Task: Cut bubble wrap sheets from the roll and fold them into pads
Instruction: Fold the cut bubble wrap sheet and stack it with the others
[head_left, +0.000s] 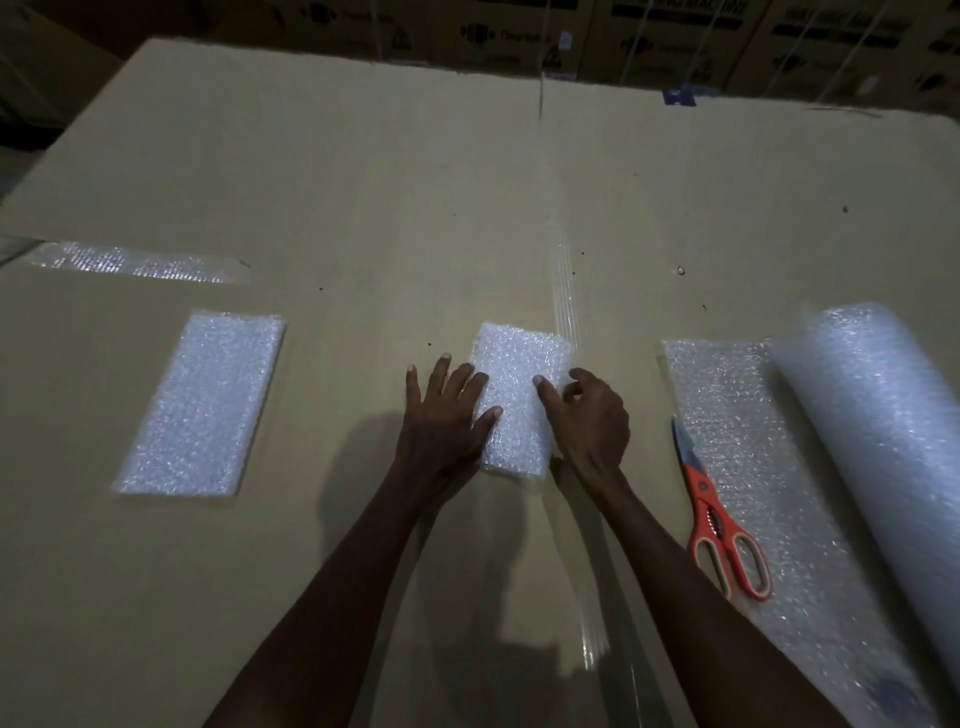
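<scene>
A folded bubble wrap pad (519, 384) lies at the middle of the cardboard work surface (363, 182). My left hand (447, 415) lies flat along its left edge, fingers straight, thumb pressing on the pad. My right hand (587, 415) is at the pad's right edge, thumb on top and fingers curled round the side. A second folded pad (202, 405) lies apart to the left. The bubble wrap roll (883, 431) lies at the right with its loose sheet (727, 395) spread toward the middle.
Orange-handled scissors (717, 514) lie shut on the left edge of the unrolled sheet. Clear tape strips (140, 262) shine on the cardboard at the far left and down the middle seam. Printed cartons (675, 36) are stacked behind the far edge.
</scene>
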